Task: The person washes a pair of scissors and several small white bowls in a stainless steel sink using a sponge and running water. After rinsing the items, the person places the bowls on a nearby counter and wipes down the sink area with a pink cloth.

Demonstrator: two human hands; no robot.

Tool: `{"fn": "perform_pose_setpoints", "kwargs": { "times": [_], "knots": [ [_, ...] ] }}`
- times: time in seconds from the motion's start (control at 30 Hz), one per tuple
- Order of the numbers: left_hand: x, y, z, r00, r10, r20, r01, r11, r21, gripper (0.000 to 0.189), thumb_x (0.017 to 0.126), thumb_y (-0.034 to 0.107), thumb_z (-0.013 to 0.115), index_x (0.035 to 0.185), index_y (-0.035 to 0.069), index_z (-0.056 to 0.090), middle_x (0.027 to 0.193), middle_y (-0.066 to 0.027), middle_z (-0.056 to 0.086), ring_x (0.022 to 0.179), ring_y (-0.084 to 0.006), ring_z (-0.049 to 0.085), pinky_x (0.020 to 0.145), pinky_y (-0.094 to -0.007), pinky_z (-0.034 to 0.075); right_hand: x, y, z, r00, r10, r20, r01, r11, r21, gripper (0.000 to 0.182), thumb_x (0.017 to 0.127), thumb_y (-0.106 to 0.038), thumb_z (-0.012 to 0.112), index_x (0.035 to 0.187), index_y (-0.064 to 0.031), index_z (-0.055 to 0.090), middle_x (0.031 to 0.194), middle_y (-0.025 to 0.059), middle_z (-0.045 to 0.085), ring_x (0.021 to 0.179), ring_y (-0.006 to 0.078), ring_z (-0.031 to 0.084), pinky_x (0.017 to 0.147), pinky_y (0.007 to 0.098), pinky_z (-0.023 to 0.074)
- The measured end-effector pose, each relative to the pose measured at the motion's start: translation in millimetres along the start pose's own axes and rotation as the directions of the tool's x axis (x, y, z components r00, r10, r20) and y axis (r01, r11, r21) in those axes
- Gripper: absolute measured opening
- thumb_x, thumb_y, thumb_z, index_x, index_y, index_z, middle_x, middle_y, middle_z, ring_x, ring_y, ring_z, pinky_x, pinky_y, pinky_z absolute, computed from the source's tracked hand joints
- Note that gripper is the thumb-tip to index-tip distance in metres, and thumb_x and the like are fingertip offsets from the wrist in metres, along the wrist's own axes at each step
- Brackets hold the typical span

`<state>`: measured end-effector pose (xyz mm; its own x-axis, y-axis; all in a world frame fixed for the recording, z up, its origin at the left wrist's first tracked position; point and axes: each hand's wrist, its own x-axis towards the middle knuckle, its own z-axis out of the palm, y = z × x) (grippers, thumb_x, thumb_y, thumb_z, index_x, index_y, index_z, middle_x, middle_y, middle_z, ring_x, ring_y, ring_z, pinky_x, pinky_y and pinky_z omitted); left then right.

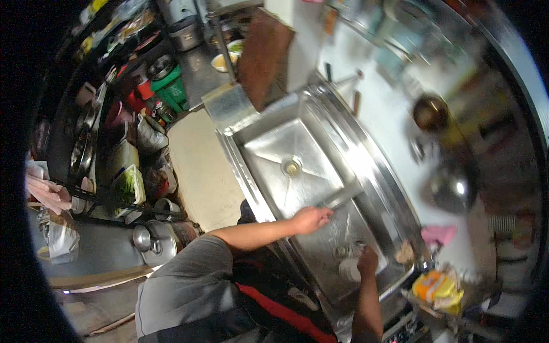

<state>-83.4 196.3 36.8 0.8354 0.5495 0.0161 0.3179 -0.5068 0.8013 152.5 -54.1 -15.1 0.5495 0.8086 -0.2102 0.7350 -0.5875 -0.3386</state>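
A stainless-steel double sink lies before me. Its far basin (274, 145) has a round drain (292, 166), and the divider (343, 196) crosses between the two basins. Over the near basin (319, 244), close to the divider, is my left hand (312, 220), its fingers curled with nothing visible in them. My right hand (367, 259) is also curled, above the other side of the near basin. Small shiny items beside its fingers are blurred, so whether it grips one is unclear. A stack of white round dishes (349, 270) sits in the basin next to this hand, partly covered by it.
A beige board (206, 171) adjoins the sink on the left. Along the right are a beige scrubber (404, 253), a pink cloth (438, 235), a yellow-orange bag (437, 289) and a blurred metal bowl (453, 188). A crowded rack (98, 188) and metal pot (161, 246) stand left.
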Motion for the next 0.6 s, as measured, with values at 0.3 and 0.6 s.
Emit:
{"fn": "perform_pose_setpoints", "kwargs": {
  "times": [0.3, 0.6],
  "knots": [
    [-0.6, -147.6, -170.8, 0.982, -0.118, 0.146, 0.142, 0.976, -0.167, 0.023, 0.091, 0.025, 0.055, 0.101, 0.006, 0.061, 0.093, -0.0147, 0.066, 0.087, -0.0351, 0.064, 0.076, -0.0455, 0.049, 64.4, -228.1, -54.2, 0.987, -0.081, -0.142, 0.101, 0.985, 0.138, 0.017, 0.091, -0.012, 0.051, 0.1, -0.0008, 0.06, 0.075, 0.0173, 0.058, 0.068, 0.0281, 0.058, 0.064, 0.0399, 0.0464],
    [-40.5, -229.9, -326.9, 0.973, -0.189, 0.131, 0.224, 0.903, -0.366, 0.03, 0.094, 0.03, 0.052, 0.108, 0.005, 0.062, 0.1, -0.0126, 0.066, 0.092, -0.0257, 0.064, 0.081, -0.0394, 0.05, 309.4, -786.2, -281.4, 0.696, -0.603, -0.39, 0.7, 0.692, 0.177, 0.024, 0.099, -0.02, 0.046, 0.101, 0.0009, 0.058, 0.087, 0.0127, 0.067, 0.081, 0.024, 0.065, 0.074, 0.0367, 0.0489]
  ]
}}
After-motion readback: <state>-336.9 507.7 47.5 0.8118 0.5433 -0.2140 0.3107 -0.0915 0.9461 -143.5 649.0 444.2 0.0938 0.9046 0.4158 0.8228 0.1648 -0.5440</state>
